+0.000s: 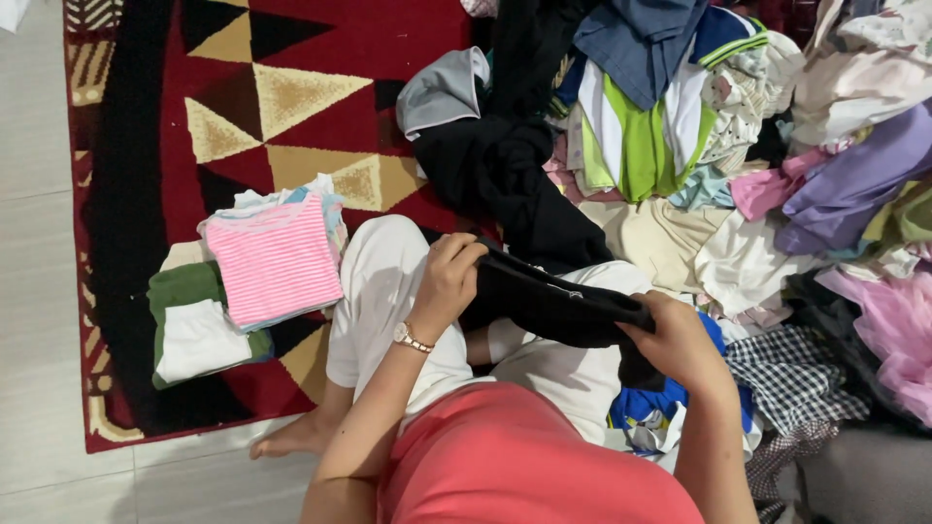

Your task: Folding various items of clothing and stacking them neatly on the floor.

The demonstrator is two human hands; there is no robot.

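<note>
A folded black garment point(558, 303) lies across my lap, stretched between both hands. My left hand point(449, 275), with a gold wristwatch on the wrist, grips its left end above my bent knee in white trousers. My right hand point(680, 342) holds its right end. I sit cross-legged in a coral top.
A big heap of loose clothes point(699, 146) fills the upper right, with a larger black garment point(505, 175) on its left edge. Folded stacks sit on the red patterned rug point(291, 58): a pink striped top point(275, 262) and green and white pieces point(199, 325). Pale tiled floor point(39, 291) lies left.
</note>
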